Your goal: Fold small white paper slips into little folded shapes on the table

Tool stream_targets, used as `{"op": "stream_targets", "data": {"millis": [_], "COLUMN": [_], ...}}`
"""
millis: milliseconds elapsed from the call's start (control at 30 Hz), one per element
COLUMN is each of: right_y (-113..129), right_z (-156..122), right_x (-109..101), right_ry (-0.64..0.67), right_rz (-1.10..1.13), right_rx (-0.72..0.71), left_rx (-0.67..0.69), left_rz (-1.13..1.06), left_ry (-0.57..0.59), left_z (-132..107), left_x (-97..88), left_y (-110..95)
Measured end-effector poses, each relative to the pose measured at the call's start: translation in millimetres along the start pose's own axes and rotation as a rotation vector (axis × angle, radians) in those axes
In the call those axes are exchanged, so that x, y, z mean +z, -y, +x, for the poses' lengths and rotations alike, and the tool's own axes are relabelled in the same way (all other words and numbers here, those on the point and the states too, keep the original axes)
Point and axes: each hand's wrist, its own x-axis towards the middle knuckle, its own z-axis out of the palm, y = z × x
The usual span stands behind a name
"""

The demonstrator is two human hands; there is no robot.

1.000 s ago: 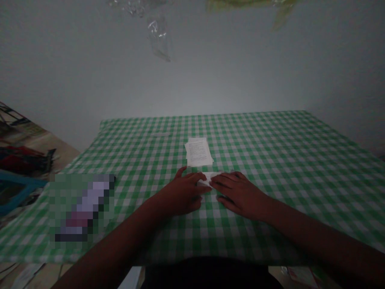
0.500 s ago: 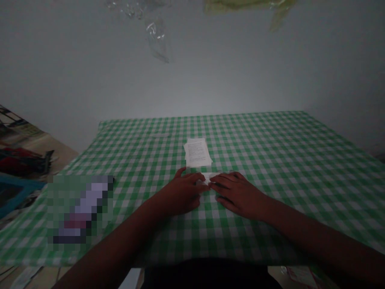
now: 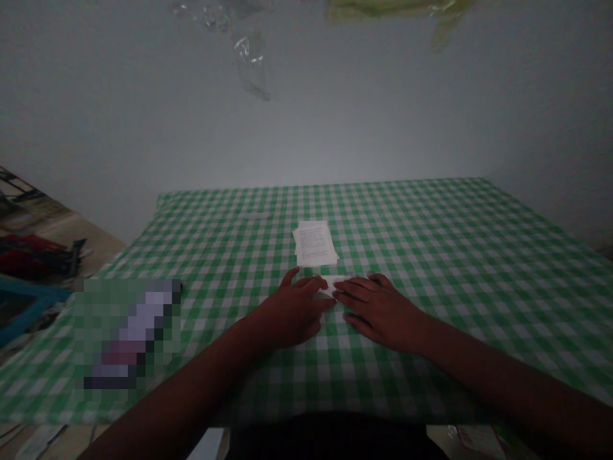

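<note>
Paper [image 3: 330, 287] under L hand [image 3: 297, 311], grip half-curled, & R hand [image 3: 383, 312], flatter.

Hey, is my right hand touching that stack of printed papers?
Apart. The head view shows checkered cloth between the right hand and the stack of printed papers, which lies beyond it.

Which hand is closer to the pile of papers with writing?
Left. The left hand is just on the near side of the pile of papers, one finger close to its near-left corner. The right hand sits nearer you too, but farther off to the right.
</note>
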Motion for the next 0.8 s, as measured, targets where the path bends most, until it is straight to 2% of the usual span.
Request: {"op": "stream_targets", "data": {"millis": [200,567,800], "right_y": [0.5,-0.2,-1.2], "right_z": [0.4,-0.7,-2.0], "right_x": [0.6,0.9,4.0], "right_ry": [-0.014,0.007,-0.032], "right_rz": [-0.010,0.023,0.053], "right_rx": [0.000,0.012,0.013], "left_rx": [0.006,-0.002,-0.012], "left_rz": [0.035,-0.021,-0.069], "left_ry": [-0.027,-0.040,-0.034], "left_z": [1.1,-0.2,0.0], "left_x": [1.7,5.0,4.0], "left_y": [-3.0,0.0,0.8]}}
